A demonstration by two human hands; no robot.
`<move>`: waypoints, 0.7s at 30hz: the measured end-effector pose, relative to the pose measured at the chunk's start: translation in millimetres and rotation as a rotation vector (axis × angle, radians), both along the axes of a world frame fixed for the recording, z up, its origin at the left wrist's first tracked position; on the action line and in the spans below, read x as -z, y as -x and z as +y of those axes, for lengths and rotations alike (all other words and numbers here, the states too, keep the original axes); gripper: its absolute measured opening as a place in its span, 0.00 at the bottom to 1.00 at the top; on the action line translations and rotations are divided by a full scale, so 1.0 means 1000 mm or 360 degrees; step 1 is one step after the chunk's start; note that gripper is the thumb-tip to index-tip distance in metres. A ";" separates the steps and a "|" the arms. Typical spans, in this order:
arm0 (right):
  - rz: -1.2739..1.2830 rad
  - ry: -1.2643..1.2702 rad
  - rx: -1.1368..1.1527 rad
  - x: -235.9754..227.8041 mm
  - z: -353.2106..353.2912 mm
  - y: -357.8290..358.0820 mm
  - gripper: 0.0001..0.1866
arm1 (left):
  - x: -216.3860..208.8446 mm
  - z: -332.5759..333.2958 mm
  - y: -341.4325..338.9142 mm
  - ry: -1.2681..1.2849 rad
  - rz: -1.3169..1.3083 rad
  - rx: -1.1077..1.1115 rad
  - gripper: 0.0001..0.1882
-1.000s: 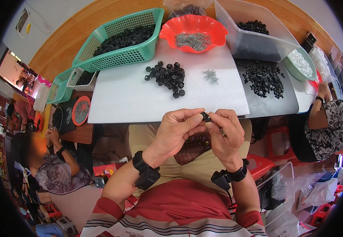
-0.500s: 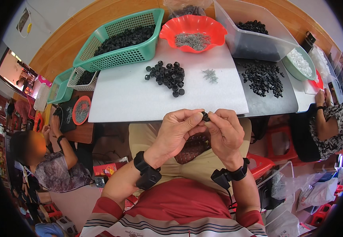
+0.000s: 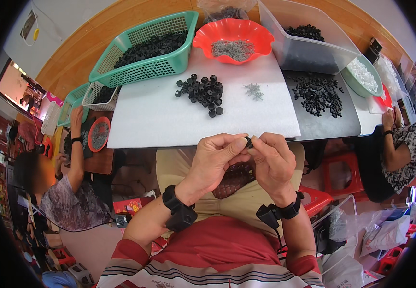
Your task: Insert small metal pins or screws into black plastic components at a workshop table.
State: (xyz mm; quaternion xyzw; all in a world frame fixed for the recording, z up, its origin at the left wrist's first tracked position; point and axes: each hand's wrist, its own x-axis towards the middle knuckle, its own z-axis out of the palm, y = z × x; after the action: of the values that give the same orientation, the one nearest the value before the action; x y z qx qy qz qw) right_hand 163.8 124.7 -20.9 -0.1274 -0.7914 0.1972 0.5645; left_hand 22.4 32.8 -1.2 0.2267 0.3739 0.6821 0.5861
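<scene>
Between my fingertips, just off the table's near edge, is a small black plastic part (image 3: 249, 142), mostly covered by the fingers. My left hand (image 3: 220, 156) pinches it from the left with thumb and forefinger. From the other side my right hand (image 3: 272, 163) also pinches at it; whether a screw is in those fingers cannot be seen. Beyond my hands, a pile of black knob-like parts (image 3: 200, 91) lies on the white sheet (image 3: 145, 120). A little heap of silvery screws (image 3: 254, 91) rests to the right of that pile.
At the back stand a green basket (image 3: 143, 72) of black parts, a red scalloped bowl (image 3: 234, 29) of screws and a clear bin (image 3: 308, 55). Small black pieces (image 3: 318, 96) cover a dark board on the right. Co-workers sit at left (image 3: 73, 192) and right (image 3: 402, 153).
My hands stay nearly in place, still pinching the black part. The co-worker at left has stretched an arm forward toward the small green basket.
</scene>
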 end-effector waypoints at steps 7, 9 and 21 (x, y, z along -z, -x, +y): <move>-0.0062 -0.0034 0.0008 0.000 0.000 -0.004 0.22 | 0.001 -0.001 -0.003 0.0029 0.0073 -0.0087 0.14; -0.0095 -0.0046 -0.0011 0.001 0.000 -0.005 0.23 | 0.001 -0.002 -0.003 0.0042 0.0108 -0.0098 0.14; -0.0092 -0.0035 -0.0009 0.005 -0.001 -0.008 0.22 | -0.001 -0.003 -0.004 0.0063 0.0334 -0.0070 0.10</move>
State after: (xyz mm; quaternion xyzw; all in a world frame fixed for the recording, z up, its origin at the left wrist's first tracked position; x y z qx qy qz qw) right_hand 172.2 123.5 -25.8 -0.1244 -0.8098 0.1863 0.5423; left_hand 26.0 30.0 -0.2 0.2771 0.4514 0.6598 0.5331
